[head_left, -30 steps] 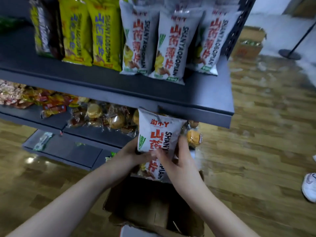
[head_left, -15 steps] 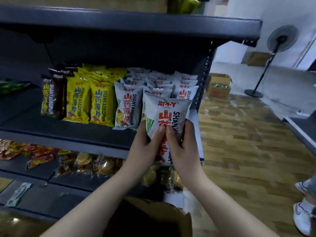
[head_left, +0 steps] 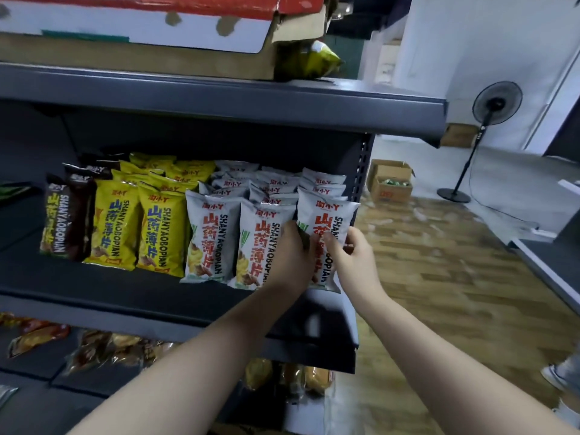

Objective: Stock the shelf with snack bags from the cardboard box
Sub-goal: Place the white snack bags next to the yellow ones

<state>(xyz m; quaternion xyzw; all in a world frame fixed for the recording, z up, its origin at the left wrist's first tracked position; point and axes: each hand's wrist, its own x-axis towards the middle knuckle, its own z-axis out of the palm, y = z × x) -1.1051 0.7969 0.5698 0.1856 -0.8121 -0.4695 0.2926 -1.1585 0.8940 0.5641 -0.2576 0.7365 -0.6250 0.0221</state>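
White bag (head_left: 326, 233) upright at the right end of the middle shelf (head_left: 125, 296), long axis vertical and leaning slightly back, top seam up, printed face outward, lettering running down the front. Stands at the front of the rightmost white row, just beside the next white bag (head_left: 260, 246) and touching it along the left edge. Held on both sides: left hand (head_left: 293, 255) against the lower left of the face, fingers curled around the left edge, thumb on the front; right hand (head_left: 348, 255) at the right edge, fingers bent and pinching the bag's side, fingertips on the front. Bottom seam just behind the hands, near the shelf's front lip; cannot tell whether fully resting on the board. Behind, more white bags (head_left: 276, 183) stacked in rows toward the back panel. To the left, a third white front bag (head_left: 208, 240), then yellow bags (head_left: 141, 227), then dark brown bags (head_left: 67, 218), all upright with the same vertical lettering. Above, on the upper shelf (head_left: 219, 95), a red-and-white carton (head_left: 141, 23) and a yellow-green bag (head_left: 309, 61) lying on its side. Below, on the lower shelf, clear packs of round snacks (head_left: 116, 350). Off to the right, wood floor (head_left: 455, 277), an open box (head_left: 392, 183) with green items inside, a standing fan (head_left: 492, 111), and a shoe (head_left: 561, 375) at the frame edge.
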